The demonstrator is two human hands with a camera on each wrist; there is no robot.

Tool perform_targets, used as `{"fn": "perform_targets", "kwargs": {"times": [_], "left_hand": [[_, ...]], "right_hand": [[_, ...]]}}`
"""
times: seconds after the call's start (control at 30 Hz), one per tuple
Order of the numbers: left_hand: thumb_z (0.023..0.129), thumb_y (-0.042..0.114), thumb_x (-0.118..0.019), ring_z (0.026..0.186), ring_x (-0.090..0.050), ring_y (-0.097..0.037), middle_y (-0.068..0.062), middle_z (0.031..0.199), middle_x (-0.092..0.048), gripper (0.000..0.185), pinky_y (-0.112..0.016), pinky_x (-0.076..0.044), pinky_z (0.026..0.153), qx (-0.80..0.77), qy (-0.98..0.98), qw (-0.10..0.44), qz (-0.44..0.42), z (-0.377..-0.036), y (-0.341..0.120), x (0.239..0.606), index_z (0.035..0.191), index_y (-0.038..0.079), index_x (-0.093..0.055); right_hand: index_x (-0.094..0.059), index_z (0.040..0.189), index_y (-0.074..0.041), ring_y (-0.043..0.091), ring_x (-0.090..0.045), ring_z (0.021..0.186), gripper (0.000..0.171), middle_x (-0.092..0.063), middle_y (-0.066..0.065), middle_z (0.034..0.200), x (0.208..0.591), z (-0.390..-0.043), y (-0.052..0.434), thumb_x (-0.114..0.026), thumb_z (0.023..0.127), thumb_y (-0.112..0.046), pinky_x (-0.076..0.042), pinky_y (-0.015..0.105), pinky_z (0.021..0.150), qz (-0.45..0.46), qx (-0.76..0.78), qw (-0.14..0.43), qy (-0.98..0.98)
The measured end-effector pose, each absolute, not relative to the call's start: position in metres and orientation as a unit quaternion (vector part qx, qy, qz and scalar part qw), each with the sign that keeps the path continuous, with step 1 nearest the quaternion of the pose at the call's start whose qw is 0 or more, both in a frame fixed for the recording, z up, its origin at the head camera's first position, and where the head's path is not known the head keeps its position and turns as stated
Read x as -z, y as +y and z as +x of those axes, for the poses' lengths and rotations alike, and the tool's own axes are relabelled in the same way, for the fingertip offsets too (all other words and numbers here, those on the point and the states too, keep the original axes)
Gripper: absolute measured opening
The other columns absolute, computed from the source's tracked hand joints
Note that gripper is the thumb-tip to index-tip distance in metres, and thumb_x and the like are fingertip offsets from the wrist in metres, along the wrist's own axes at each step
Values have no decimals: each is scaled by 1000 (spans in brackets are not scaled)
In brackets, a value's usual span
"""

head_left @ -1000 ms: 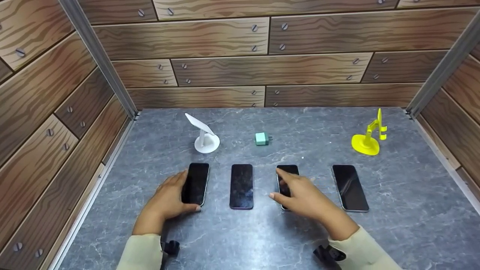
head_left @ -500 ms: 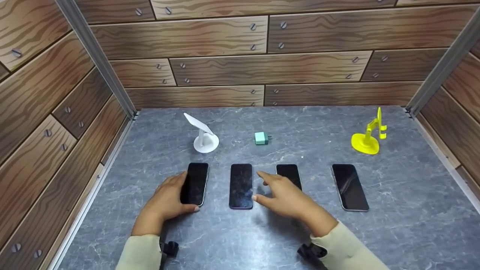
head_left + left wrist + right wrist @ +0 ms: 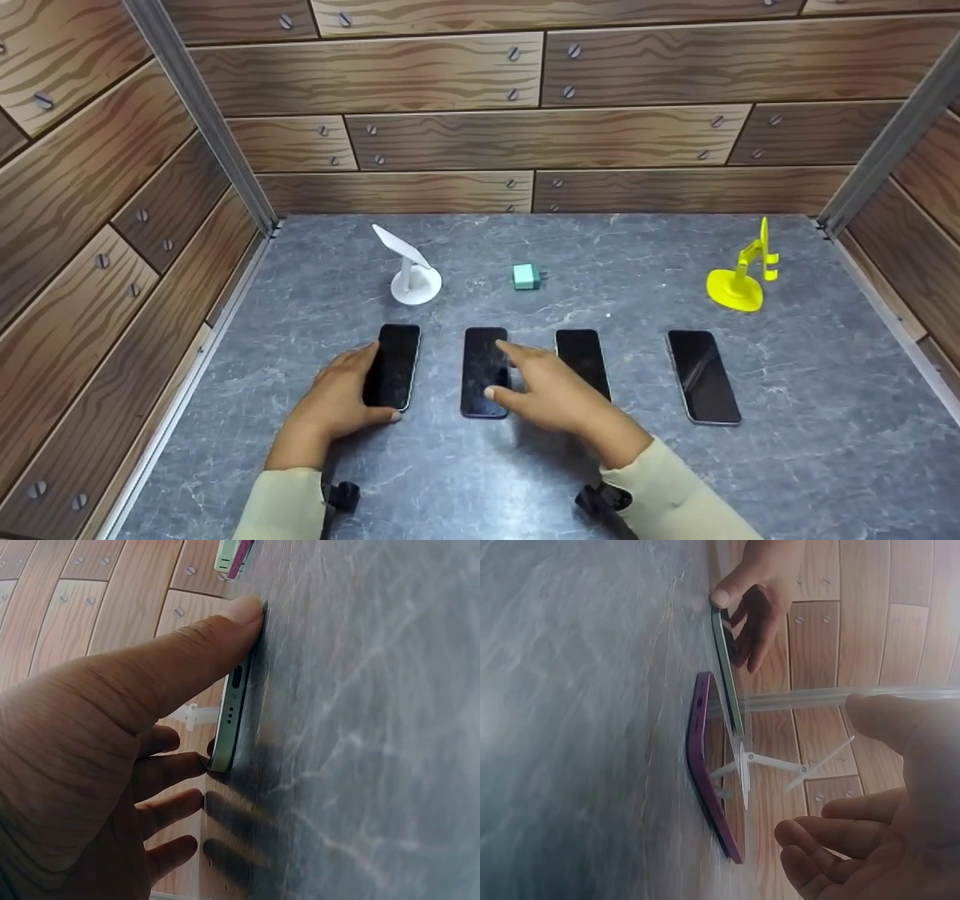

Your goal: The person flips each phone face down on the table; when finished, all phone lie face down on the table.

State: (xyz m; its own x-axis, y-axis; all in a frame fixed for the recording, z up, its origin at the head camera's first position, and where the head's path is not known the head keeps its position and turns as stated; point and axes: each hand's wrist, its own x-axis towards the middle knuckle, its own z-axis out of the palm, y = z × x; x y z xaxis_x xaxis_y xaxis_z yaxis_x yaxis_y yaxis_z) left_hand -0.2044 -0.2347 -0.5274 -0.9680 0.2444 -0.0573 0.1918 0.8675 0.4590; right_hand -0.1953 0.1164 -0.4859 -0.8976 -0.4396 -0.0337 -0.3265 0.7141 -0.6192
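The green phone (image 3: pixel 394 366), flat on the counter (image 3: pixel 442 487), was held by its edges in the left hand (image 3: pixel 330 397), thumb at the near end, fingers along the outer side. The purple phone (image 3: pixel 477 367), 2nd from left, was also seen flat; over its right edge the right hand (image 3: pixel 551 390) was spread, nothing gripped. Both were prob stiff, lightish & kinda slippery, likely fragile tbh. IMO best gripped by the long sides, approx midway, w/o pressing from above.

Second phone from right (image 3: pixel 584 357) partly hidden by right grip (image 3: pixel 553 391), sleeves (image 3: pixel 288 501) cut off
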Motion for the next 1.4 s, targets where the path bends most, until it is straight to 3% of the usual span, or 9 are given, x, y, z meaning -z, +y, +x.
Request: {"fn": "perform_targets", "kwargs": {"times": [0.5, 0.9, 1.4], "left_hand": [[80, 48, -97, 161, -35, -47, -22, 171, -44, 118, -68, -26, 132, -235, 964, 64, 109, -205, -235, 527, 171, 3, -34], [81, 52, -95, 162, -35, -45, -18, 171, -46, 112, -69, -26, 131, -236, 964, 62, 108, -204, -237, 530, 168, 5, -42], [84, 52, -93, 160, -42, -37, -11, 168, -52, 100, -64, -30, 131, -227, 967, 38, 111, -200, -242, 534, 162, 5, -52]], "right_hand": [[-43, 163, 8, 50, -43, 156, 79, -48, 28, 166, 485, -199, 84, -72, 104, -36, -34, 60, 131, -254, 325, 83, 907], [-45, 162, 5, 49, -43, 156, 79, -50, 26, 165, 488, -201, 58, -71, 104, -42, -36, 59, 130, -252, 319, 105, 908], [-49, 157, 11, 40, -63, 141, 76, -64, 29, 150, 506, -199, 31, -74, 101, -34, -49, 50, 122, -290, 310, 74, 902]]}}
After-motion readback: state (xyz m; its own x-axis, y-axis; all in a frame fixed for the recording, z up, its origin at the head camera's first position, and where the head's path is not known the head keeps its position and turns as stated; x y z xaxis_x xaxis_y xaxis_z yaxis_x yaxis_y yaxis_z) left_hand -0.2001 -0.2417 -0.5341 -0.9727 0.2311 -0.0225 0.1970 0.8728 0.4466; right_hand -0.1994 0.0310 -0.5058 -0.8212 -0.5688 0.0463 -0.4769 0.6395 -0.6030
